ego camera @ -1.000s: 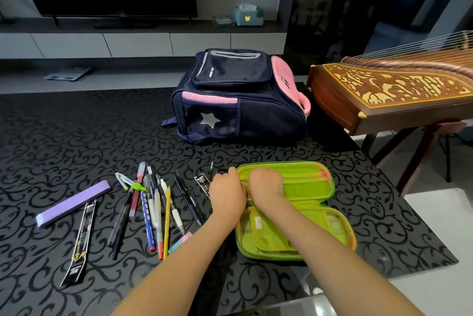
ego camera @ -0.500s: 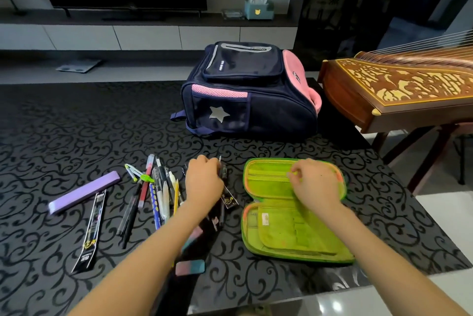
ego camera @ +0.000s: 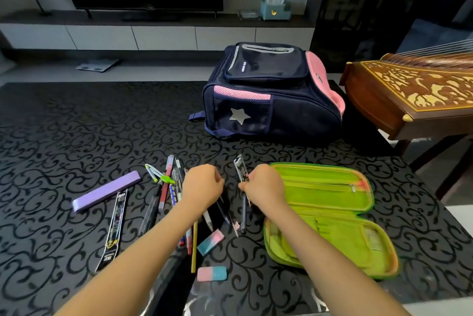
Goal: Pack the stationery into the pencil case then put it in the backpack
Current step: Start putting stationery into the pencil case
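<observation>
The green pencil case lies open on the black patterned table, right of centre. My right hand is at its left edge and pinches the lower end of a small clear packet that stands up from the table. A dark pen lies just below that hand. My left hand hovers with curled fingers over the spread of pens and pencils; what it grips, if anything, is hidden. The navy and pink backpack lies behind, zipped shut.
Two pink-and-blue erasers, a yellow pencil, a purple box and a long black packet lie on the left half. A carved wooden zither stands right of the table. The table's front edge is near my forearms.
My right hand left the pencil case lid and moved left to the small clear packet. My left hand shifted slightly left over the pens. The camera moved closer.
</observation>
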